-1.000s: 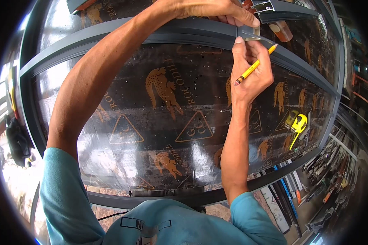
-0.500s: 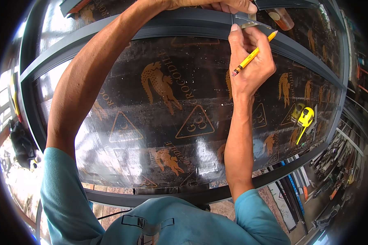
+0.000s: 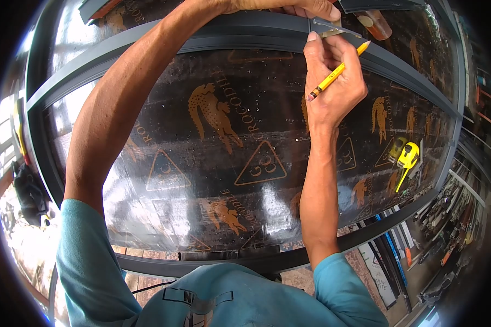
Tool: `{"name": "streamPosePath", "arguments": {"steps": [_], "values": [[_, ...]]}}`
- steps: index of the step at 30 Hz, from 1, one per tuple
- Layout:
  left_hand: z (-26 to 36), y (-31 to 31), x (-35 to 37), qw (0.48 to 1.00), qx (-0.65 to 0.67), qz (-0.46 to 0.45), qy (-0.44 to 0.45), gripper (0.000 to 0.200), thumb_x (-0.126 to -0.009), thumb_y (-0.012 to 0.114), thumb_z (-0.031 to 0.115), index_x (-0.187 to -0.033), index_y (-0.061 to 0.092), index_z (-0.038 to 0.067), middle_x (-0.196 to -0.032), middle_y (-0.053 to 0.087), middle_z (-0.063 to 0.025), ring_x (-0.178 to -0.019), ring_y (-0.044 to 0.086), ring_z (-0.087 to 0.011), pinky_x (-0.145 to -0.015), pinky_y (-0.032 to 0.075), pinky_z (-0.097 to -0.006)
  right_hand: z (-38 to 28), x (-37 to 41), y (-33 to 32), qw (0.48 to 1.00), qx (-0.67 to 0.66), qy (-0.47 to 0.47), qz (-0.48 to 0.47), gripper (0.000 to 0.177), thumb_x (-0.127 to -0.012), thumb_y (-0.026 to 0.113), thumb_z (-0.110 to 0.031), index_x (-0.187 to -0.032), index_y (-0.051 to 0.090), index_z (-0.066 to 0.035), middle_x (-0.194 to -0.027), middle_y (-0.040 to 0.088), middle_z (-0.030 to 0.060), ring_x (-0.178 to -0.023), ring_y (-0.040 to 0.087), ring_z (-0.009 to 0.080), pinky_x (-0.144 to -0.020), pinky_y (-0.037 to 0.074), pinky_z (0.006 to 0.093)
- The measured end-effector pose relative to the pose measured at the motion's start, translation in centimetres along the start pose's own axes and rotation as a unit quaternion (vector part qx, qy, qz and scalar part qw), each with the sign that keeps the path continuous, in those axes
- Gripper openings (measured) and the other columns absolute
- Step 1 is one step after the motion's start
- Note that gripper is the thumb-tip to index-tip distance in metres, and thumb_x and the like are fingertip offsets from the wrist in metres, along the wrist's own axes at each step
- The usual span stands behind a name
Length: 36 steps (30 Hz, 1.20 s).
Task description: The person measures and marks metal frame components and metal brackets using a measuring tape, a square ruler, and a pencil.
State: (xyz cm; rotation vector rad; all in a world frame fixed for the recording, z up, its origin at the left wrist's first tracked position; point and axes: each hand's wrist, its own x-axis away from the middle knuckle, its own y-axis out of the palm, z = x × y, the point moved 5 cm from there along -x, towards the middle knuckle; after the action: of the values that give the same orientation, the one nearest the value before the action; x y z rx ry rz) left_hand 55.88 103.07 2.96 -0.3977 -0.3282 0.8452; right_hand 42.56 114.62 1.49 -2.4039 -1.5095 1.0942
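My right hand (image 3: 337,82) holds a yellow pencil (image 3: 330,82) slantwise between its fingers, with the eraser end toward me and the point toward the upper right. Its thumb and forefinger meet at a small, thin metal piece (image 3: 333,34) on the dark grey metal frame bar (image 3: 256,27). My left hand (image 3: 305,7) reaches over the bar from the upper left, partly cut off by the top edge of the view. Its fingers curl and its thumb presses beside the same metal piece. A thin line or edge runs across the bar there.
The frame lies on a dark board (image 3: 213,152) printed with orange crocodiles. A yellow tape measure (image 3: 408,155) sits on the board at right. An orange-brown cylindrical object (image 3: 377,26) lies beyond the bar. Long metal profiles (image 3: 453,218) are heaped at lower right.
My left forearm and elbow have shifted very slightly to the right. Both hands stay at the same spot on the bar, and the pencil remains in my right hand.
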Motion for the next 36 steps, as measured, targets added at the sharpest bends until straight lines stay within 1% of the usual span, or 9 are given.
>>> {"name": "streamPosePath", "arguments": {"steps": [6,12,14,17,20,24,30,32,36], "values": [[0.3,0.0,0.0,1.0,0.018,0.001,0.014,0.058,-0.072,0.069,0.059,-0.07,0.07,0.001,-0.047,0.046,-0.0019,-0.045,0.039,-0.0116,-0.045,0.026,-0.032,0.1,0.1,0.1,1.0,-0.003,-0.005,-0.002,0.019,-0.075,0.075,-0.011,-0.088,0.065,-0.001,-0.073,0.063,0.0062,-0.065,0.06,0.0122,-0.055,0.047,0.0239],[0.1,-0.1,0.1,1.0,0.006,0.008,-0.014,0.06,-0.07,0.069,0.059,-0.076,0.072,-0.001,-0.05,0.051,-0.0049,-0.048,0.045,-0.0134,-0.047,0.032,-0.0313,-0.1,0.0,0.2,1.0,-0.002,-0.018,-0.001,0.019,-0.075,0.075,-0.011,-0.088,0.065,-0.001,-0.074,0.064,0.0064,-0.065,0.061,0.0128,-0.056,0.048,0.0245],[-0.1,0.1,-0.1,0.999,0.047,-0.002,-0.004,0.062,-0.069,0.069,0.059,-0.08,0.072,-0.002,-0.054,0.055,-0.0081,-0.053,0.051,-0.0159,-0.051,0.037,-0.0316,-0.1,0.1,0.2,1.0,0.0,-0.015,-0.008,0.02,-0.076,0.075,-0.011,-0.089,0.065,-0.001,-0.074,0.064,0.0066,-0.065,0.061,0.0132,-0.056,0.048,0.0247],[-0.4,0.0,-0.2,0.999,0.037,-0.001,-0.02,0.064,-0.068,0.069,0.06,-0.084,0.072,-0.002,-0.06,0.059,-0.0111,-0.059,0.055,-0.0183,-0.055,0.041,-0.0332,-0.2,0.0,0.2,1.0,0.005,-0.017,-0.01,0.02,-0.076,0.075,-0.012,-0.089,0.065,-0.001,-0.074,0.065,0.0072,-0.065,0.061,0.0137,-0.057,0.049,0.0247],[-0.4,0.1,-0.1,0.999,0.046,0.005,-0.013,0.064,-0.068,0.069,0.06,-0.086,0.072,-0.002,-0.064,0.062,-0.0124,-0.062,0.056,-0.0195,-0.058,0.042,-0.0345,-0.1,0.0,0.2,1.0,0.008,-0.012,-0.016,0.019,-0.076,0.075,-0.012,-0.088,0.064,-0.001,-0.075,0.065,0.0076,-0.065,0.062,0.0141,-0.058,0.05,0.025],[-0.1,0.2,-0.1,0.998,0.064,0.008,0.005,0.063,-0.069,0.069,0.059,-0.087,0.072,-0.001,-0.066,0.062,-0.012,-0.064,0.057,-0.0194,-0.059,0.043,-0.0342,-0.2,0.0,0.1,1.0,0.009,-0.022,-0.013,0.019,-0.076,0.074,-0.012,-0.088,0.064,-0.001,-0.075,0.065,0.008,-0.066,0.063,0.0146,-0.06,0.051,0.0253],[1.7,-0.2,0.7,0.998,0.06,-0.012,-0.016,0.05,-0.07,0.068,0.048,-0.084,0.073,0.001,-0.066,0.062,-0.0109,-0.062,0.054,-0.0175,-0.06,0.041,-0.0325,-0.1,0.0,0.2,0.999,-0.008,-0.028,-0.014,0.02,-0.077,0.074,-0.011,-0.09,0.064,-0.001,-0.077,0.065,0.0081,-0.068,0.063,0.0158,-0.06,0.051,0.0261],[1.1,0.2,0.6,0.996,0.063,-0.002,-0.065,0.046,-0.071,0.066,0.045,-0.082,0.073,0.001,-0.063,0.06,-0.0085,-0.06,0.051,-0.0155,-0.058,0.038,-0.0314,-0.4,0.0,0.2,0.999,-0.005,-0.029,-0.018,0.02,-0.077,0.073,-0.011,-0.091,0.063,0.0,-0.076,0.064,0.0074,-0.068,0.062,0.0157,-0.06,0.05,0.0269],[1.5,0.2,0.4,0.997,0.077,0.019,-0.013,0.045,-0.072,0.067,0.045,-0.078,0.072,0.0,-0.058,0.055,-0.0062,-0.058,0.048,-0.0142,-0.055,0.035,-0.0311,-0.2,0.0,0.2,0.999,-0.006,-0.029,-0.02,0.022,-0.077,0.074,-0.012,-0.093,0.063,-0.001,-0.075,0.063,0.0075,-0.067,0.06,0.0171,-0.058,0.049,0.0273]]}}
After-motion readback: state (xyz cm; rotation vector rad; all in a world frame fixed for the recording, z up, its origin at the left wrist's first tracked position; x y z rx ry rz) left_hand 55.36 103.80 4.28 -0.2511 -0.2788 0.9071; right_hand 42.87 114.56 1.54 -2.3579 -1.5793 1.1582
